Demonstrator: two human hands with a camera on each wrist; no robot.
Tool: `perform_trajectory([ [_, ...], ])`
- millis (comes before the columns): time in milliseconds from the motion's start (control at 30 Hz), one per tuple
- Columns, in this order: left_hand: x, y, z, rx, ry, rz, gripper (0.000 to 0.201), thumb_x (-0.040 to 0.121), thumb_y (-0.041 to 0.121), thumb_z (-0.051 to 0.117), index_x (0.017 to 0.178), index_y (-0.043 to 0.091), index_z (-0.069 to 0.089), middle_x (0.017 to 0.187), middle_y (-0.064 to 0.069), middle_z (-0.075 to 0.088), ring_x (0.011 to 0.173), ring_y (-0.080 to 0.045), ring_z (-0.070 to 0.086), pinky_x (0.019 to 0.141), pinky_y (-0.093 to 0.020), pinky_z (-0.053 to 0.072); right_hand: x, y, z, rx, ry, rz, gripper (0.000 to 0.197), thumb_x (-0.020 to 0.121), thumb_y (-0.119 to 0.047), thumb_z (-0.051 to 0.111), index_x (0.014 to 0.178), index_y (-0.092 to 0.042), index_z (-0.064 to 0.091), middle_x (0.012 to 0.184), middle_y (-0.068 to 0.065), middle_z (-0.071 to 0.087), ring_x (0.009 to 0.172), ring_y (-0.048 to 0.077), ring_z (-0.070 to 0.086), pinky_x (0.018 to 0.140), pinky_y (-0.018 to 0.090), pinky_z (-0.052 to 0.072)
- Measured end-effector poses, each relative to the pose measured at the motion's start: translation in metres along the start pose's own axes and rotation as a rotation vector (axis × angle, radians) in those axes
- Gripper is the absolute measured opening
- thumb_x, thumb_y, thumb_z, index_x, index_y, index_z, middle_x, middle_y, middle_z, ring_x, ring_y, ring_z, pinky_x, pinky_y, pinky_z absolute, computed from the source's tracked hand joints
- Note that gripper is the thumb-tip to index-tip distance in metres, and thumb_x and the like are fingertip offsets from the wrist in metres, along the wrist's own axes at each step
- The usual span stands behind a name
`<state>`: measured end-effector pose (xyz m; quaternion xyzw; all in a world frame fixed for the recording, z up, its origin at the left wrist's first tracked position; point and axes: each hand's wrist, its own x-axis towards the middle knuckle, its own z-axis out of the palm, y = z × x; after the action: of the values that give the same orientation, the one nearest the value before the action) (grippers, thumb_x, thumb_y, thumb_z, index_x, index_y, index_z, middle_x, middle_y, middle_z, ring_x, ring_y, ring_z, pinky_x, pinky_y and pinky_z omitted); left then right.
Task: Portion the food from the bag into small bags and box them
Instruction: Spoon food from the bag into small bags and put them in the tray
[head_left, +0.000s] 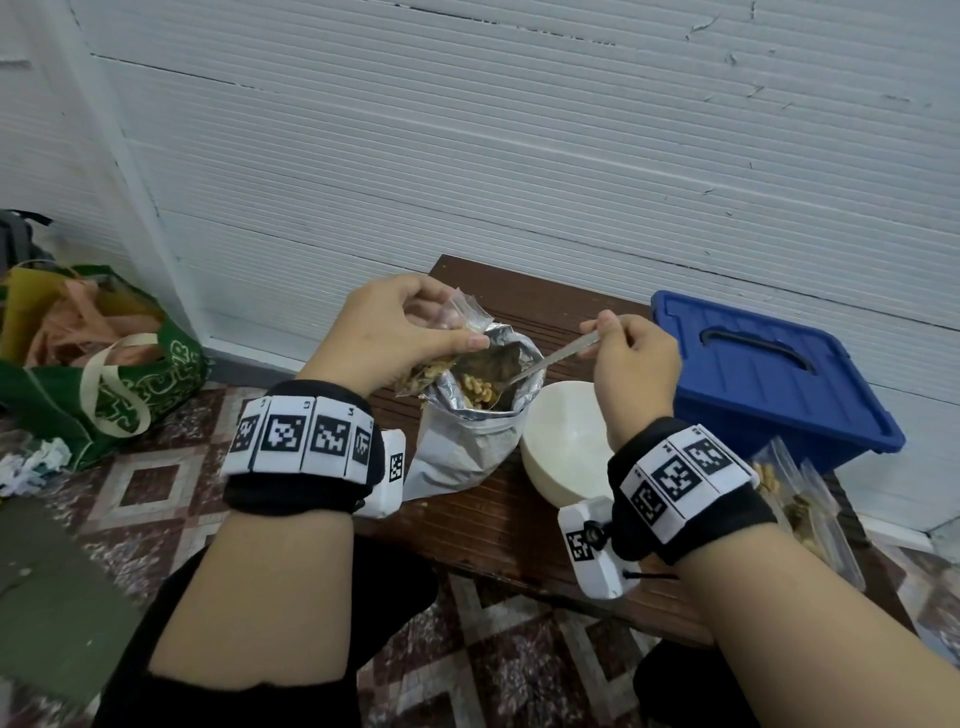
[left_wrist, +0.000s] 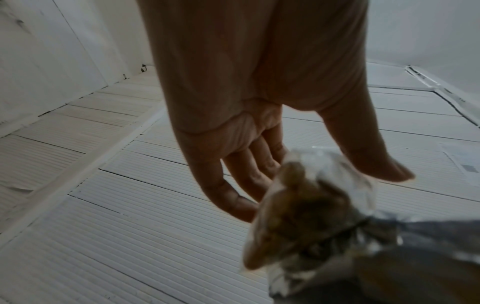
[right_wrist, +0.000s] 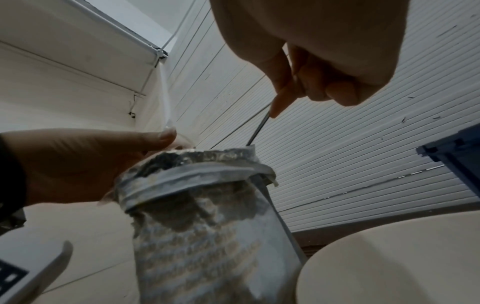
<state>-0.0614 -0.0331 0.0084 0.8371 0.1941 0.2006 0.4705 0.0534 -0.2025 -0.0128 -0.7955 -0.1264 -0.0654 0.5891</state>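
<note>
On a low wooden desk (head_left: 498, 525) set against a ribbed white wall, a person portions nuts from a foil bag (head_left: 470, 415) into a small clear bag (head_left: 441, 345). The left hand (head_left: 387, 332) pinches the small bag between thumb and curled fingers and holds it tilted right over the foil bag's open mouth, most likely so that anything spilled drops back in. Nuts already show through its lower part. The right hand (head_left: 631, 366) has its grip closed round the handle of a metal spoon (head_left: 550, 358), whose bowl end reaches down into the foil bag for what looks like another scoop. The foil bag stands upright near the middle of the desk, its top rolled down into a collar, which appears to keep the mouth wide and the bag steady while both hands are busy. A white bowl (head_left: 563, 441) sits just right of it, touching or nearly so. Farther right, a blue lidded box (head_left: 769, 379) waits with its lid on, and filled small bags (head_left: 795, 493) lie at the desk's near right edge, close to the box that should receive them. A green tote bag (head_left: 104, 384) rests on the tiled floor (head_left: 171, 483) at far left.
</note>
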Motion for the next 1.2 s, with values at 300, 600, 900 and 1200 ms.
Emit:
perform_trajectory([
  [300, 0.0, 0.0, -0.001, 0.014, -0.03, 0.0, 0.05, 0.056, 0.039, 0.086, 0.099, 0.027, 0.065, 0.093, 0.009, 0.067, 0.088, -0.003, 0.063, 0.075, -0.012, 0.05, 0.018, -0.016, -0.017, 0.031, 0.183, 0.043, 0.032, 0.099, -0.023, 0.043, 0.073, -0.021, 0.061, 0.088, 0.009, 0.067, 0.066, 0.005, 0.052, 0.056, 0.012, 0.037],
  [600, 0.0, 0.003, 0.001, 0.098, -0.063, 0.031, 0.05, 0.056, 0.038, 0.088, 0.1, 0.024, 0.069, 0.091, 0.01, 0.067, 0.085, -0.002, 0.062, 0.077, -0.013, 0.049, 0.035, -0.042, -0.032, 0.108, 0.236, -0.019, 0.032, 0.1, -0.022, 0.043, 0.072, -0.02, 0.058, 0.075, -0.001, 0.062, 0.054, -0.001, 0.048, 0.055, 0.01, 0.039],
  [900, 0.001, 0.006, 0.009, 0.165, -0.112, 0.034, 0.055, 0.054, 0.041, 0.088, 0.103, 0.025, 0.069, 0.093, 0.012, 0.065, 0.084, 0.006, 0.057, 0.069, -0.005, 0.042, 0.029, -0.048, -0.013, 0.006, 0.117, -0.08, 0.028, 0.099, -0.022, 0.045, 0.083, -0.012, 0.066, 0.081, 0.003, 0.064, 0.062, 0.002, 0.051, 0.05, 0.004, 0.037],
  [1200, 0.002, 0.006, 0.018, 0.161, -0.078, 0.043, 0.052, 0.056, 0.041, 0.088, 0.102, 0.027, 0.066, 0.088, 0.021, 0.059, 0.083, 0.011, 0.053, 0.071, -0.004, 0.04, 0.022, -0.052, -0.008, -0.012, 0.058, -0.126, 0.028, 0.099, -0.023, 0.046, 0.086, -0.011, 0.068, 0.075, -0.002, 0.062, 0.059, 0.001, 0.049, 0.048, 0.005, 0.036],
])
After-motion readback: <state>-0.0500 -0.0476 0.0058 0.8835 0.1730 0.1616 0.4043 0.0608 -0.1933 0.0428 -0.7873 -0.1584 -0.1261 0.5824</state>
